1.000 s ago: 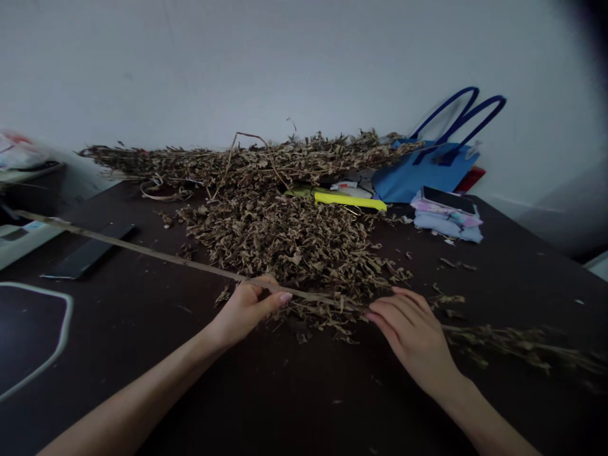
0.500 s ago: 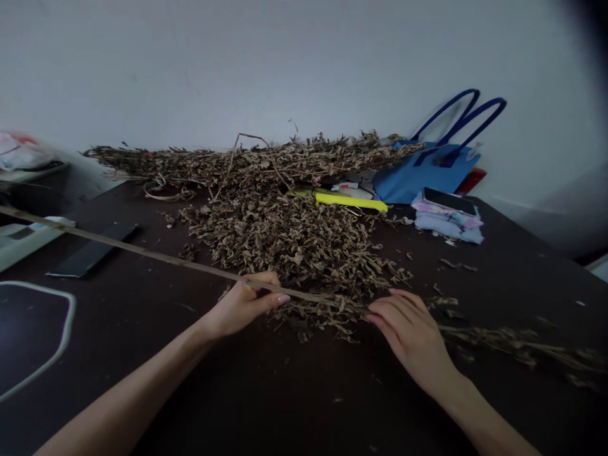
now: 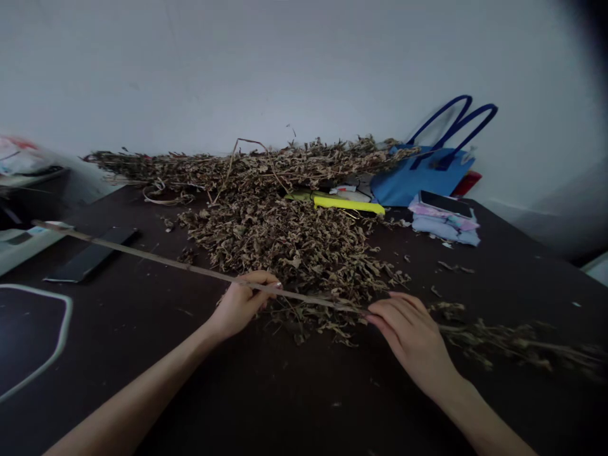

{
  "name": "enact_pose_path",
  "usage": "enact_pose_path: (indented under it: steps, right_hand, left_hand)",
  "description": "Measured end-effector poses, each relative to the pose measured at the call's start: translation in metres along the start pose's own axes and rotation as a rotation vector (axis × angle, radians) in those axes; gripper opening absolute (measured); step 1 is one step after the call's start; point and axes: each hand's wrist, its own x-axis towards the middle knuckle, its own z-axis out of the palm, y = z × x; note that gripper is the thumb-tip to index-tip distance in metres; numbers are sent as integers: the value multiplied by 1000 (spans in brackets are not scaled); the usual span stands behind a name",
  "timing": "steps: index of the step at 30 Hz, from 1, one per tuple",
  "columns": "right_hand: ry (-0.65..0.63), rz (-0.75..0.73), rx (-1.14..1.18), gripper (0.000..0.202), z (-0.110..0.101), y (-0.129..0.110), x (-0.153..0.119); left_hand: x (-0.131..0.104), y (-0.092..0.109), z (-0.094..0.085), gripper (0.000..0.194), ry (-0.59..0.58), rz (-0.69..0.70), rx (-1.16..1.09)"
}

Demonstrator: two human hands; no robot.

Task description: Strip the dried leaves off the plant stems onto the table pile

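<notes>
A long dried plant stem (image 3: 190,268) slants across the table from the left, bare along its left part. My left hand (image 3: 244,304) is closed around it near the middle, with the thumb along the stem. My right hand (image 3: 411,332) pinches the same stem farther right; its fingertips are pressed together. Beyond the right hand the stem's leafy end (image 3: 517,342) spreads toward the right edge, slightly blurred. Just behind both hands lies a heap of dried, curled leaves (image 3: 285,240), some of them under the stem.
Against the wall lies a bundle of dried leafy stalks (image 3: 247,168). A blue bag (image 3: 420,180) with dark handles, a yellow-handled tool (image 3: 349,204) and a phone (image 3: 446,204) on a folded cloth (image 3: 446,229) are back right. At left lie a dark flat device (image 3: 90,256) and a white cable (image 3: 69,316).
The stem has shifted to the right through my left hand, so its bare left end now shows in view. My right hand stays nearly in place. The view has moved slightly.
</notes>
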Motion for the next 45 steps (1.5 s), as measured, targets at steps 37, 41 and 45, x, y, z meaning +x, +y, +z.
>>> enact_pose_path:
  steps: [37, 41, 45]
  right_hand:
    - [468, 132, -80, 30, -45, 27, 3]
    - [215, 189, -177, 27, -39, 46, 6]
    - [-3, 162, -242, 36, -22, 59, 1]
  left_hand:
    - [11, 1, -10, 30, 338, -335, -799]
    - [12, 3, -13, 31, 400, -340, -805]
    - [12, 2, -14, 26, 412, -318, -809]
